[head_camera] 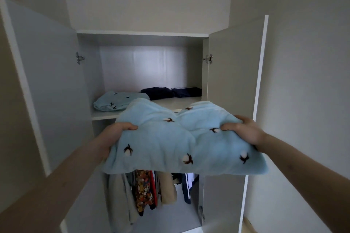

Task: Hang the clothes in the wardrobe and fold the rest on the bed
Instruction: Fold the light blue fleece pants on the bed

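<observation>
A folded light-blue fleece garment (180, 142) with small cotton-flower prints is held up in front of the open wardrobe (144, 34). My left hand (117, 130) grips its left edge, thumb on top. My right hand (244, 130) grips its right edge the same way. The bundle hovers just below and in front of the upper shelf (181, 103). On that shelf lie a matching folded light-blue piece (117, 101) at the left and two folded dark navy pieces (170, 92) at the back.
Both wardrobe doors stand open: the left door (47, 81) and the right door (234, 66). Below the shelf hang several clothes (147, 191), among them a patterned one, a beige one and a navy one with white stripes. A white wall (306, 81) is at the right.
</observation>
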{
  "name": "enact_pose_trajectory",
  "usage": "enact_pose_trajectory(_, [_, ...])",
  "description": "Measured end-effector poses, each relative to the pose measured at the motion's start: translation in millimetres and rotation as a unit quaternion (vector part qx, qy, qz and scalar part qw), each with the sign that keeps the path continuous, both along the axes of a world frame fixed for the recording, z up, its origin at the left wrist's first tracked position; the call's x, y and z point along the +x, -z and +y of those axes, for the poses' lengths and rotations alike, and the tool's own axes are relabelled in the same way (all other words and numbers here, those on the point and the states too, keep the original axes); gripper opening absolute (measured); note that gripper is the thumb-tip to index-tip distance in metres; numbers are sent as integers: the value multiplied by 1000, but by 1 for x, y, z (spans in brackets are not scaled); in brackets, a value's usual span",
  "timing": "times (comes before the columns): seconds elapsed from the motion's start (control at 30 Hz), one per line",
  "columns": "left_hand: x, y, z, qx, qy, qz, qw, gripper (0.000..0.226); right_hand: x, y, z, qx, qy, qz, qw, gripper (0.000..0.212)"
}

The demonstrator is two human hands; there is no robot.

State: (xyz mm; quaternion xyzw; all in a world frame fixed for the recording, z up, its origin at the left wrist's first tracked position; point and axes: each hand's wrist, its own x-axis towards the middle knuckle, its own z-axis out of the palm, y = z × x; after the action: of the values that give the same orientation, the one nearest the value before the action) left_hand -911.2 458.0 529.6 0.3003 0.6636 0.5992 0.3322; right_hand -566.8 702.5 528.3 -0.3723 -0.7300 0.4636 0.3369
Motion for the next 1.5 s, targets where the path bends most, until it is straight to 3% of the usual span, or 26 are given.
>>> enact_pose_trajectory(0.53, [-132,-42,188,29,-72,28,997,43,-156,-37,213,19,-7,11,1000,38])
enact_pose_trajectory(0.97, [-275,-63,335,39,18,29,999,58,-277,-44,336,25,51,13,998,53])
enact_pose_trajectory(1.17, [-313,-62,390,38,24,16,999,44,-314,-45,378,20,76,-15,997,55])
enact_pose_trajectory(1.4, [-349,-62,444,28,17,10,999,41,-365,-61,434,22,71,-69,995,69])
enact_pose_trajectory(1.5, [-363,-56,465,21,7,0,1000,48,-390,-69,458,30,65,-104,992,93])
